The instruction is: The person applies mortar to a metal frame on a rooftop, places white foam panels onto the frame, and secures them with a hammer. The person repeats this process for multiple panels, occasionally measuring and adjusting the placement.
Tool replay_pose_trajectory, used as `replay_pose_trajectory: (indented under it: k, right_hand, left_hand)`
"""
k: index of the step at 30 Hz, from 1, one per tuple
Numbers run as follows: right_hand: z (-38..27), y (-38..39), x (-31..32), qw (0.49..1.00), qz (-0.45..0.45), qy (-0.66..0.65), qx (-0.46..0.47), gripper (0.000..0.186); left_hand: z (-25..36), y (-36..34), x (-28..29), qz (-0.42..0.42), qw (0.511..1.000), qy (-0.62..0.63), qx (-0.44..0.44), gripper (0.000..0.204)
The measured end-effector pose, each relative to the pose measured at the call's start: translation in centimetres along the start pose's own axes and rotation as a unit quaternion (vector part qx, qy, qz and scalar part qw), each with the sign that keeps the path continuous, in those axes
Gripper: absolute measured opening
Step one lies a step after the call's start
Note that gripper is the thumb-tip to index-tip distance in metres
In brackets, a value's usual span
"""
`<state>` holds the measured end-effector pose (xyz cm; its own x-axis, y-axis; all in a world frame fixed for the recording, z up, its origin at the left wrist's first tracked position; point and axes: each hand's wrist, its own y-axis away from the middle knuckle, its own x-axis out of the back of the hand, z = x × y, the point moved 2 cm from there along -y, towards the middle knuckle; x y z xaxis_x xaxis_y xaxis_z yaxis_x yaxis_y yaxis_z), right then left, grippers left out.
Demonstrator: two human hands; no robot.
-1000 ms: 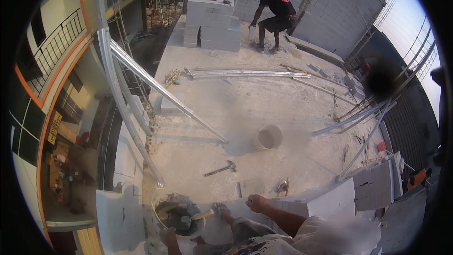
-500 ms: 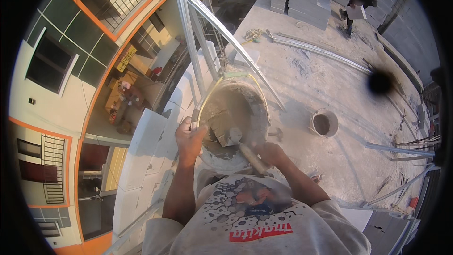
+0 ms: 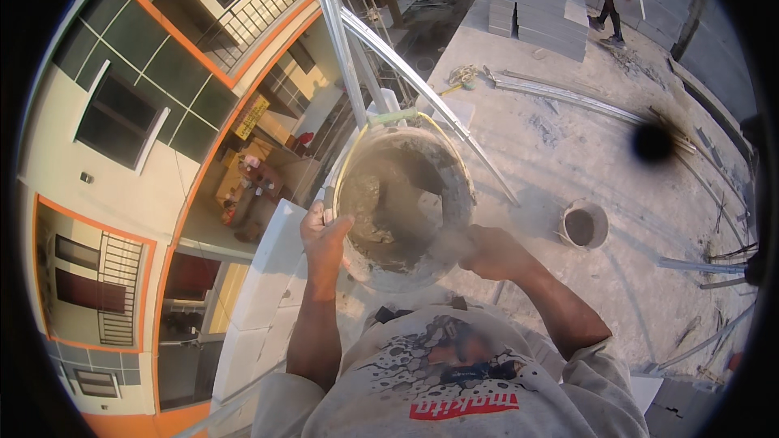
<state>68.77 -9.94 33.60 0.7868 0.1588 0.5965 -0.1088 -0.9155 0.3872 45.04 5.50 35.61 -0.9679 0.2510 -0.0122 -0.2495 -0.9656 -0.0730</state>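
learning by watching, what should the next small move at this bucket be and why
Probably bring the right hand in over the bucket to work the grey mix: it looks lumpy, the right hand is at the right rim, and the left hand grips the left rim, which may steady it. Blur hides whether the right holds a tool.

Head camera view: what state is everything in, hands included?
Large bucket: open, partly filled
Grey mix: uneven, lumpy on the left
Handle: swung to the bucket's far side
Left hand: gripping the bucket's rim
Right hand: by the bucket's right edge, grip blurred
Small pail: open-topped, on the floor
Pale blocks: stacked
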Motion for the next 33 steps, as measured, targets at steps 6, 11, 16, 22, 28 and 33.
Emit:
replay_pose_trajectory:
  k: [6, 11, 16, 22, 28, 33]
  right_hand:
    - [-7.0, -2.8, 4.2, 0.971, -0.014, 0.234, -0.039, 0.026]
    - [-13.0, -2.3, 1.7, 0.934, 0.024, 0.324, 0.149, 0.017]
    - [-16.2, -0.7, -4.8, 0.800, 0.001, 0.517, 0.305, 0.018]
    - [-12.3, 1.3, -6.6, 0.806, 0.089, 0.455, 0.368, 0.023]
    - [-10.2, 0.7, -0.6, 0.883, 0.066, 0.336, 0.321, 0.031]
    - [-10.5, -0.3, -0.4, 0.886, 0.130, 0.355, 0.269, 0.033]
  left_hand:
    - [0.0, 0.0, -2.0, -0.088, 0.994, -0.057, 0.032, 0.014]
    - [1.1, -0.8, -1.8, -0.144, 0.984, -0.094, 0.036, 0.020]
    - [2.8, -2.1, 1.9, -0.074, 0.996, 0.025, 0.036, 0.036]
    - [2.6, -1.8, 6.1, 0.049, 0.998, 0.036, -0.015, 0.035]
    - [3.4, -1.2, 7.1, 0.043, 0.995, -0.089, -0.014, 0.030]
    - [5.6, 0.4, 5.5, 0.071, 0.981, -0.177, -0.039, 0.019]
